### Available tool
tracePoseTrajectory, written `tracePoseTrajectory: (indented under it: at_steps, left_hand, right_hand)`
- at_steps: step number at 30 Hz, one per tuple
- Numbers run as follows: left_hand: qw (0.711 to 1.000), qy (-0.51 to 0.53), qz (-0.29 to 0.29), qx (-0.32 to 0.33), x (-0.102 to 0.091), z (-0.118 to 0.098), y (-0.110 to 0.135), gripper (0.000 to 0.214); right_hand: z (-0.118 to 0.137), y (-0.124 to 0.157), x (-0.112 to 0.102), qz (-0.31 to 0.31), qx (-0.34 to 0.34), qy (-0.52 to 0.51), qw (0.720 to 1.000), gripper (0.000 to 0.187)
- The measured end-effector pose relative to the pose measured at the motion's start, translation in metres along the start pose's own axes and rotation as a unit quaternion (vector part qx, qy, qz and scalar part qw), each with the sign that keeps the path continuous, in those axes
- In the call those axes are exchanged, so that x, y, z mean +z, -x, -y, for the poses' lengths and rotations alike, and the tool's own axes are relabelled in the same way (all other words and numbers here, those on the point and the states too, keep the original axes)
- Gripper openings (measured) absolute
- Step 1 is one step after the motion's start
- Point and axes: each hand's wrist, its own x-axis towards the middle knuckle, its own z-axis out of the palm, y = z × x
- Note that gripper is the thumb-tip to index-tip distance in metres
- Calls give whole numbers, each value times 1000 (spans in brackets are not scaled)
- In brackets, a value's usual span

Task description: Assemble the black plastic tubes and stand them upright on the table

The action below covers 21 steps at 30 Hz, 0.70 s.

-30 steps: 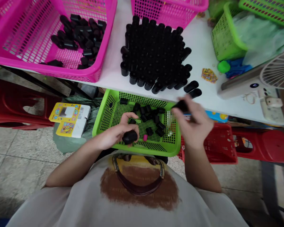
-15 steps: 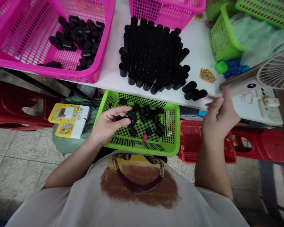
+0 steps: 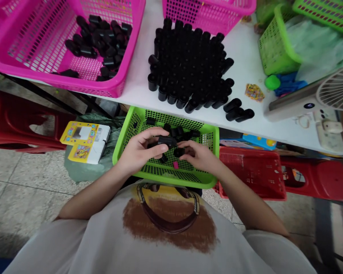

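My left hand [image 3: 140, 149] is closed on a black plastic cylinder [image 3: 166, 141], gripped between thumb and fingers above the green basket [image 3: 213, 167]. My right hand [image 3: 198, 154] is beside it, its fingers curled and their tips at the cylinder's right end. Whether those fingers also hold a small part is hidden. Several loose black cylinders [image 3: 151, 121] lie in the green basket below, along with a small pink piece [image 3: 175, 165].
On the white table [image 3: 242, 131] stands a dense block of black cylinders [image 3: 188, 64], with 3 tilted ones [image 3: 234, 113] at the edge. Nearby are a pink basket [image 3: 114, 89] with black parts, a fan [image 3: 300, 97], a red basket [image 3: 251, 171] and a yellow-white carton [image 3: 87, 141].
My right hand has swung left from beside the table's right side to the cylinder over the green basket. My left hand keeps its hold and has moved slightly right.
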Motion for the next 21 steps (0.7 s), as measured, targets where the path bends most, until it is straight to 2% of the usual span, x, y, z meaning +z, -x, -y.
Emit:
tracePoseTrajectory:
  at_steps: [3,5,7,11,16,21]
  left_hand:
    - [999,-29,14,17,-2,0,2,34]
    - [995,-84,13,49,-3,-1,3,36]
    - [985,-148,3,85,-5,-2,3,36]
    - [970,-209,-6,125,-6,-4,5,34]
    - [958,-235,29,162,-7,-9,7,28]
    - [928,-315,17,196,-9,-20,10,27]
  right_hand:
    - [15,2,4,-62,-40,-187,980,34]
    - [30,6,9,-121,-62,-234,963,41]
    - [45,10,13,-164,-79,-235,955,42]
    - [63,15,16,-196,-111,-190,955,39]
    - [61,14,15,-205,-111,-176,956,35]
    - [62,15,14,-199,-100,-192,956,36]
